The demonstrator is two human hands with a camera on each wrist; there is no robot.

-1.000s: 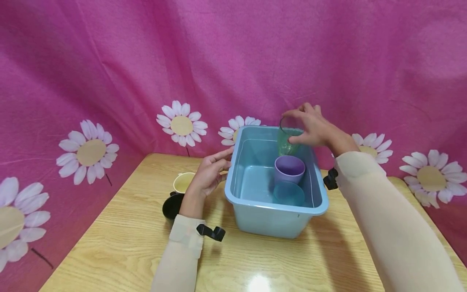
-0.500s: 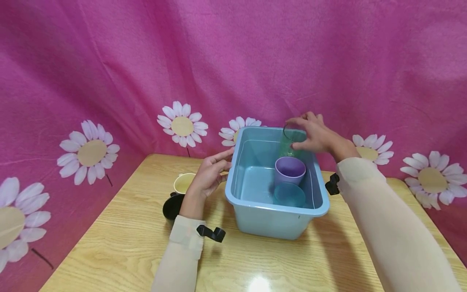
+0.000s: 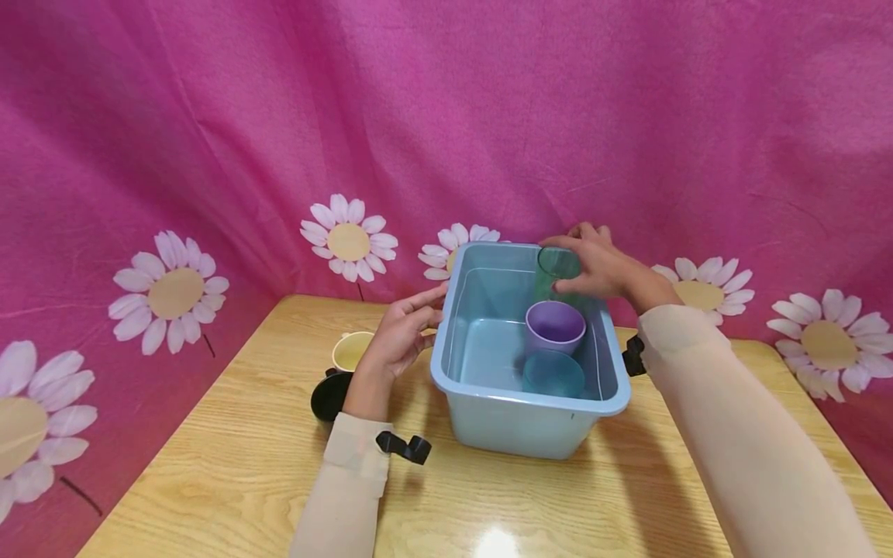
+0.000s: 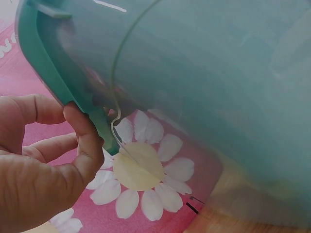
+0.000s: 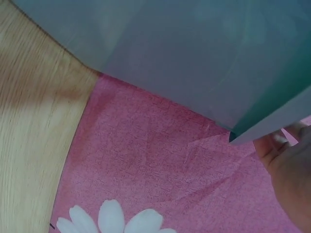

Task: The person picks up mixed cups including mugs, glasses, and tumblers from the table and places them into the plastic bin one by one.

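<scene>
Green glass [image 3: 546,280] is upright within the blue basin's [image 3: 516,426] far right corner, behind the purple cup [image 3: 549,339]. Our right grip [image 3: 601,265] is partly open, thumb and fingers around the glass; our left grip [image 3: 401,333], nearly closed, pinches the basin's rim on the counter [image 3: 230,434].

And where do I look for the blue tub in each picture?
Head: the blue tub, slightly right of and below centre.
Left wrist: blue tub, filling most of the top and right.
Right wrist: blue tub, stretching across the top.
Shared landmark: the flowered pink cloth, in all three.
</scene>
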